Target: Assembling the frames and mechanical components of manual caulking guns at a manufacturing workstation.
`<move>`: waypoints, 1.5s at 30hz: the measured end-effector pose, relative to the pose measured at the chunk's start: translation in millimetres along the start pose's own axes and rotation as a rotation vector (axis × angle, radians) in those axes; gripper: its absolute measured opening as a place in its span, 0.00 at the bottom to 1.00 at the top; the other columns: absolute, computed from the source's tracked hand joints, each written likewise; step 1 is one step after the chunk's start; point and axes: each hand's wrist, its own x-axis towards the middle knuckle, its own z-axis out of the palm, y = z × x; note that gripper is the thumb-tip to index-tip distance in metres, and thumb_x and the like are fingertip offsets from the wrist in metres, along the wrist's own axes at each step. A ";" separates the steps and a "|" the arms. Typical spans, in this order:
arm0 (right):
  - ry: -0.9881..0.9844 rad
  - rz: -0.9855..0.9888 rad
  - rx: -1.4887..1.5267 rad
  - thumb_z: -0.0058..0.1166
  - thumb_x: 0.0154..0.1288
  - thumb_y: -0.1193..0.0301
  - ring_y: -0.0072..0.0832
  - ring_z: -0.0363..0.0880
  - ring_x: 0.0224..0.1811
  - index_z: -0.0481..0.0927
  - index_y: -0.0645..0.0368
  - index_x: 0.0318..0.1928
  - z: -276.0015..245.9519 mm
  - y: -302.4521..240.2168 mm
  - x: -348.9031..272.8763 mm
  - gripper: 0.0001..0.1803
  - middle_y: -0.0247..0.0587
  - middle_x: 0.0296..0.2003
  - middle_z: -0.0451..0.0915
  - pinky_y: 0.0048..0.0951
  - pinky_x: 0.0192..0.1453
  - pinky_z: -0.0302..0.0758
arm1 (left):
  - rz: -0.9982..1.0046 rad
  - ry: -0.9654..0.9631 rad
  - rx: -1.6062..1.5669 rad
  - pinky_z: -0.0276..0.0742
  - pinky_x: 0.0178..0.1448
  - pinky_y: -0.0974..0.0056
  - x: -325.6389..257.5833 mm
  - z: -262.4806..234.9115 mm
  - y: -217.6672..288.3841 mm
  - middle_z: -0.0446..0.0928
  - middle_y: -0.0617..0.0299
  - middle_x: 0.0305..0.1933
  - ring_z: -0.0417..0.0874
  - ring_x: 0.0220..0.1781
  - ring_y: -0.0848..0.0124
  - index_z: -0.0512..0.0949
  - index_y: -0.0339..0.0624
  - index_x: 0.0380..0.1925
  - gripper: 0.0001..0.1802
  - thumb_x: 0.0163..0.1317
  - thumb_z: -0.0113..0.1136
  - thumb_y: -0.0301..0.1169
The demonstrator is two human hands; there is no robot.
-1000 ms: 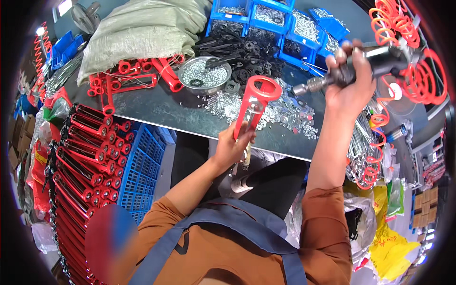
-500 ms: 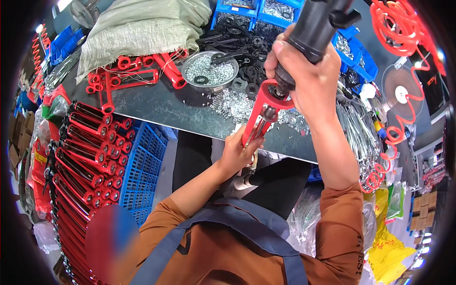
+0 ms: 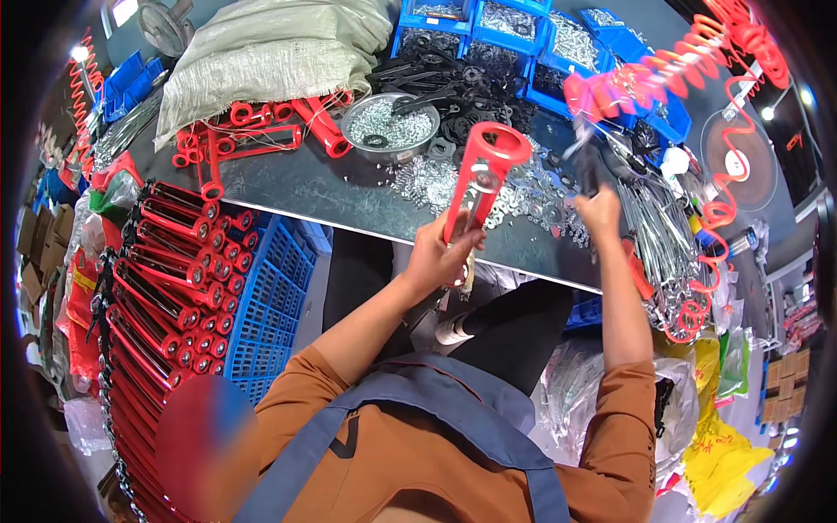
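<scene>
My left hand point(image 3: 445, 253) is closed around a red frame-like metal part point(image 3: 471, 187), held tilted above the table's near edge. The part's wide ring end points up and away from me, and a metal rod or bolt shows inside it. Over the right side of the table, my right hand point(image 3: 600, 212) is closed on the black air driver point(image 3: 589, 170). Motion smears the driver's far end beside the red coiled hose point(image 3: 697, 65). Small washers and nuts point(image 3: 532, 196) lie scattered between the two hands.
A metal bowl point(image 3: 391, 126) of small fasteners stands mid-table by black plates. Blue bins point(image 3: 510, 22) line the back. A white woven sack point(image 3: 270, 70) and red parts sit left. Finished-looking red parts point(image 3: 187, 270) fill a blue crate point(image 3: 270, 305). Metal rods point(image 3: 654, 218) lie right.
My right hand has pulled the air driver off the red part's ring and carried it right and lower. My left hand still holds the red part in nearly the same place.
</scene>
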 end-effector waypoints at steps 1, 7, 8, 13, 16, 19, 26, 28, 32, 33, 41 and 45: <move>0.008 -0.054 -0.081 0.61 0.42 0.66 0.59 0.79 0.41 0.75 0.79 0.37 25.2 26.7 -7.2 0.26 0.72 0.35 0.78 0.47 0.49 0.75 | 0.000 -0.006 0.003 0.77 0.40 0.70 -1.2 -2.6 1.4 0.80 0.59 0.36 0.81 0.36 0.75 0.73 0.32 0.44 0.07 0.66 0.51 0.20; 0.229 -0.224 -0.122 0.61 0.56 0.62 0.57 0.54 0.69 0.58 0.78 0.63 50.9 25.5 -88.2 0.43 0.67 0.65 0.57 0.48 0.73 0.51 | 0.027 0.195 -0.420 0.72 0.26 0.63 -27.9 -25.3 61.4 0.74 0.56 0.26 0.76 0.25 0.69 0.72 0.38 0.45 0.20 0.69 0.49 0.45; -0.064 -0.221 0.365 0.58 0.58 0.63 0.51 0.54 0.71 0.57 0.73 0.66 37.6 -20.1 -112.4 0.41 0.62 0.67 0.56 0.43 0.74 0.50 | 0.094 0.261 -0.462 0.70 0.28 0.65 -25.3 -36.3 68.5 0.71 0.62 0.25 0.73 0.23 0.72 0.71 0.40 0.45 0.22 0.69 0.48 0.50; -0.433 -0.431 1.417 0.36 0.71 0.55 0.46 0.59 0.70 0.50 0.74 0.69 33.0 -132.3 -196.8 0.38 0.62 0.65 0.61 0.37 0.72 0.53 | 0.192 0.339 -0.978 0.68 0.43 0.68 15.1 -46.9 71.8 0.62 0.68 0.31 0.67 0.32 0.77 0.69 0.36 0.48 0.27 0.68 0.49 0.53; -0.212 -0.290 1.563 0.31 0.73 0.55 0.43 0.69 0.63 0.58 0.79 0.64 54.2 -148.0 -213.5 0.35 0.63 0.59 0.69 0.37 0.68 0.60 | 0.175 0.304 -1.041 0.70 0.44 0.67 6.0 -36.8 65.4 0.67 0.66 0.34 0.69 0.34 0.76 0.70 0.37 0.48 0.23 0.70 0.49 0.48; -0.376 -0.175 1.448 0.34 0.75 0.63 0.37 0.75 0.56 0.66 0.75 0.59 57.6 -146.8 -207.0 0.26 0.57 0.52 0.76 0.32 0.62 0.68 | 0.202 0.458 -0.888 0.70 0.43 0.67 -1.4 -46.6 70.7 0.69 0.65 0.36 0.70 0.34 0.75 0.71 0.39 0.48 0.19 0.71 0.47 0.45; -0.523 0.266 1.377 0.58 0.63 0.75 0.17 0.76 0.31 0.77 0.69 0.46 48.3 -161.4 -207.5 0.13 0.37 0.35 0.80 0.19 0.34 0.75 | -0.270 0.330 -0.004 0.76 0.44 0.58 -51.6 -81.0 94.6 0.80 0.52 0.42 0.82 0.39 0.63 0.75 0.34 0.48 0.18 0.66 0.57 0.38; -0.239 -0.038 1.161 0.60 0.58 0.75 0.19 0.75 0.33 0.79 0.71 0.41 47.4 -133.8 -200.9 0.12 0.37 0.34 0.80 0.20 0.40 0.72 | -0.499 0.060 0.647 0.77 0.48 0.57 -63.1 -102.3 149.3 0.82 0.53 0.37 0.83 0.39 0.59 0.80 0.37 0.42 0.19 0.58 0.66 0.40; -0.293 -0.331 0.868 0.54 0.60 0.75 0.16 0.67 0.25 0.77 0.67 0.33 3.4 -150.0 -202.1 0.06 0.31 0.24 0.74 0.19 0.29 0.63 | 0.750 -0.069 1.402 0.79 0.40 0.56 -72.3 -123.5 200.5 0.83 0.60 0.37 0.83 0.36 0.56 0.77 0.43 0.49 0.31 0.49 0.68 0.50; -0.310 -0.390 0.814 0.55 0.59 0.73 0.17 0.67 0.23 0.78 0.67 0.33 -6.3 -153.1 -207.8 0.08 0.33 0.22 0.74 0.21 0.28 0.62 | 0.418 -0.317 1.484 0.79 0.44 0.53 -66.4 -118.9 234.5 0.81 0.57 0.34 0.83 0.40 0.58 0.76 0.41 0.45 0.30 0.46 0.68 0.49; -0.994 -0.350 1.247 0.71 0.51 0.63 0.38 0.80 0.49 0.63 0.66 0.59 -30.4 -167.8 -250.8 0.41 0.54 0.46 0.78 0.34 0.55 0.74 | -0.602 -1.019 0.501 0.73 0.40 0.53 -133.8 -142.9 147.7 0.80 0.47 0.33 0.81 0.38 0.51 0.72 0.38 0.42 0.19 0.61 0.62 0.41; -1.110 -0.417 1.214 0.68 0.51 0.51 0.40 0.77 0.54 0.54 0.71 0.62 -18.4 -179.2 -237.8 0.51 0.58 0.52 0.74 0.38 0.61 0.71 | -0.724 -0.880 0.487 0.72 0.40 0.53 -147.1 -153.2 139.1 0.80 0.47 0.34 0.81 0.39 0.51 0.73 0.38 0.43 0.19 0.61 0.62 0.40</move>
